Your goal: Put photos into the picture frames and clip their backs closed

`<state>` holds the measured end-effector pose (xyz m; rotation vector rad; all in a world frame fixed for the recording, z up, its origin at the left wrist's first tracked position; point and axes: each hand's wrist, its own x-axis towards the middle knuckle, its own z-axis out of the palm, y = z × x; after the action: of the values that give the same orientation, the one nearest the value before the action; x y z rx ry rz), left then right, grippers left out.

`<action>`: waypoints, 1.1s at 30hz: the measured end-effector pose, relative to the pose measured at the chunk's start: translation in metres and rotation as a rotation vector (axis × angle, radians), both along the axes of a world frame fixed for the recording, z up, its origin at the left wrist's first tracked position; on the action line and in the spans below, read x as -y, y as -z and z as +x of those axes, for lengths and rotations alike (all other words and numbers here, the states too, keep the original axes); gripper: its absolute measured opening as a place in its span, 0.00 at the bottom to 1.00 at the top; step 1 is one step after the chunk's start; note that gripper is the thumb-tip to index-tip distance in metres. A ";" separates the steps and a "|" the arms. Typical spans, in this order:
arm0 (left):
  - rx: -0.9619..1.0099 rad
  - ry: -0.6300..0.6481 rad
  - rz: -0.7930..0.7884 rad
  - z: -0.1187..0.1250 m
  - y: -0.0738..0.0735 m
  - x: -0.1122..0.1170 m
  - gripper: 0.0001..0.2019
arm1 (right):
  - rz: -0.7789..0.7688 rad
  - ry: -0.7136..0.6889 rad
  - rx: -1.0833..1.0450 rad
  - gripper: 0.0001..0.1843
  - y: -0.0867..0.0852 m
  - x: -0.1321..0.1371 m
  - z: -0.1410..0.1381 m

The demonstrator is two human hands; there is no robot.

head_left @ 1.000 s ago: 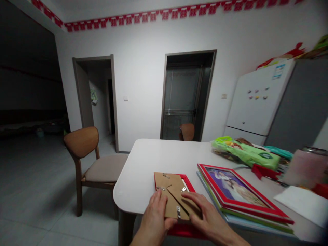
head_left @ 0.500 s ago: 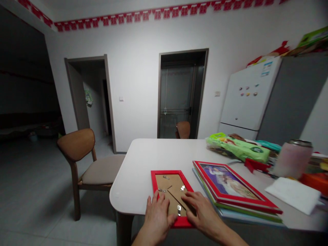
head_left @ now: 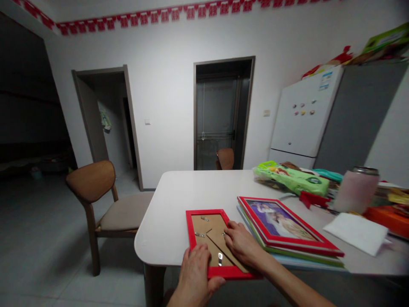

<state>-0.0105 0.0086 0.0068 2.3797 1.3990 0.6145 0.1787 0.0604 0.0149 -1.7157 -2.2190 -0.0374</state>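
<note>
A red picture frame (head_left: 188, 230) lies face down at the table's near edge, its brown backing board (head_left: 207, 245) up. Small metal clips sit around the board, one of them a near clip (head_left: 220, 259). A slanted slit crosses the board. My left hand (head_left: 196, 273) grips the frame's near left corner, fingers on the side and thumb at the near edge. My right hand (head_left: 241, 243) is bent over the right side, fingertips closed at the right-hand metal clip (head_left: 223, 234), which they mostly hide.
Right of the frame lies a stack of frames, topped by a red-framed picture (head_left: 281, 219). Beyond are a green packet (head_left: 294, 181), a pink jar (head_left: 358, 189) and a white tissue (head_left: 358, 230). A wooden chair (head_left: 92, 183) stands left of the white table (head_left: 156, 221).
My right hand has moved up the frame's right side onto the clip there. My left hand has slid a little down toward the near left corner. The view has shifted slightly.
</note>
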 end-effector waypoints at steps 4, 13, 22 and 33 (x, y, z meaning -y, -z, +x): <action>-0.015 -0.006 -0.020 0.001 0.000 0.001 0.29 | -0.038 -0.049 -0.075 0.18 0.002 0.006 0.005; 0.021 0.010 -0.027 -0.005 -0.002 -0.002 0.28 | -0.020 -0.197 -0.069 0.18 0.001 0.043 -0.004; 0.067 0.015 0.018 -0.006 0.005 -0.005 0.24 | -0.086 -0.342 -0.056 0.16 -0.011 0.060 -0.014; 0.117 0.048 0.019 -0.013 0.009 -0.011 0.22 | 0.022 -0.363 -0.135 0.14 0.000 0.056 -0.018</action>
<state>-0.0232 0.0193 -0.0019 2.3428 1.2894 0.7445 0.1607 0.0049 0.0153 -1.2416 -2.3786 0.1359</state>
